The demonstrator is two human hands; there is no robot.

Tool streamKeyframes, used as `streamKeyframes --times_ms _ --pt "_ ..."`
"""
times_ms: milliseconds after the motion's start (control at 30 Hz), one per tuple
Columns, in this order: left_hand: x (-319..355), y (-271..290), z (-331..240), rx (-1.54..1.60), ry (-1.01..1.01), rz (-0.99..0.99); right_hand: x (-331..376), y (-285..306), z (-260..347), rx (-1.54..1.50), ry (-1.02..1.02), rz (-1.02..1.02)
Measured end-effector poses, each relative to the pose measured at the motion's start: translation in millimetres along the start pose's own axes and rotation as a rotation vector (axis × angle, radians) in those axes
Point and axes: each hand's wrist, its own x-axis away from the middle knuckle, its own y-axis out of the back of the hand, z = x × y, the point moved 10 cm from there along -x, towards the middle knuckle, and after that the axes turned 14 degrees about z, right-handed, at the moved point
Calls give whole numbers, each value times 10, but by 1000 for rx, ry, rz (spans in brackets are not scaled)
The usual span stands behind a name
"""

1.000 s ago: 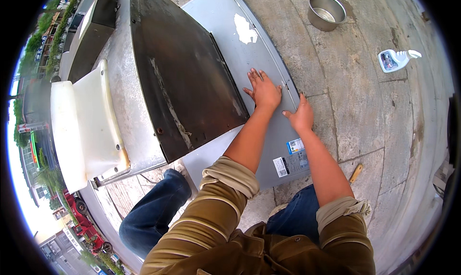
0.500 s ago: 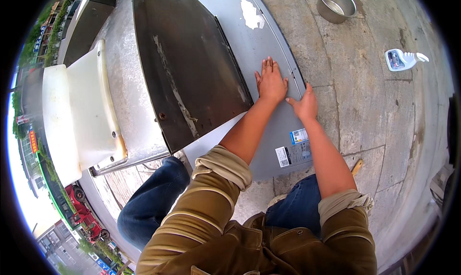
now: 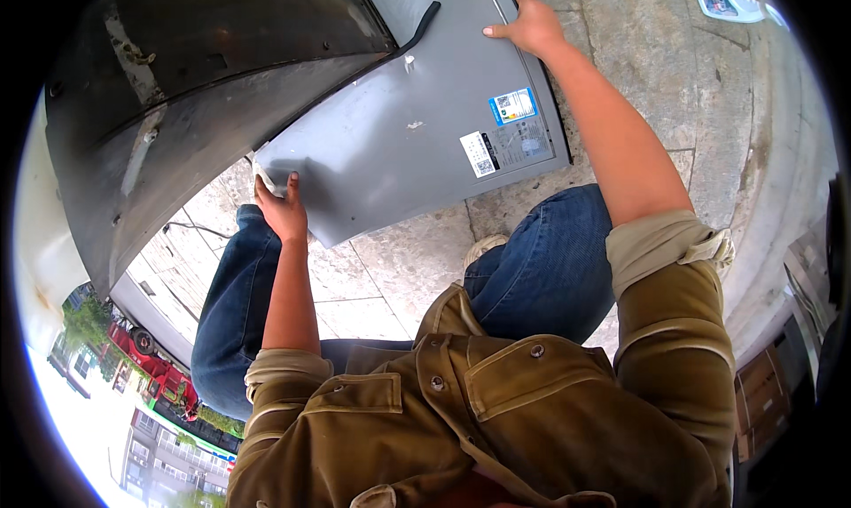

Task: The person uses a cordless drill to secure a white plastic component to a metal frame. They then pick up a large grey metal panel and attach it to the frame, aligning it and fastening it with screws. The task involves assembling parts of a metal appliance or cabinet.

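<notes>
The grey metal panel (image 3: pixel 425 127) lies tilted over the stone floor (image 3: pixel 674 91), its far left part tucked under the dark rusty sheet (image 3: pixel 204 74). The 2 hands sit at opposite edges, which looks like the way to steady so wide and flat a piece from both sides. The left hand (image 3: pixel 282 208) is clamped on the near left corner, fingers curled around the edge next to a scrap of white material. The right hand (image 3: pixel 530 25) grips the far right edge, thumb lying flat on the grey face and fingers wrapped over the rim. The arms are spread wide because the panel spans the space between them.

Counted: 1 grey panel, 1 dark sheet above it, 2 stickers (image 3: pixel 512 106) on the panel near its right edge, 1 blue and white, 1 white. 1 small white and blue object (image 3: pixel 727 1) lies on the floor at the far right. 2 knees in blue jeans (image 3: pixel 541 269) show below the panel.
</notes>
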Motion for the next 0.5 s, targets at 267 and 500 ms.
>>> streamKeyframes --times_ms 267,500 --pt "59 -700 814 888 503 454 -21 -46 19 -24 4 17" --pt "165 -596 578 923 501 362 6 -88 0 -18 -24 23"
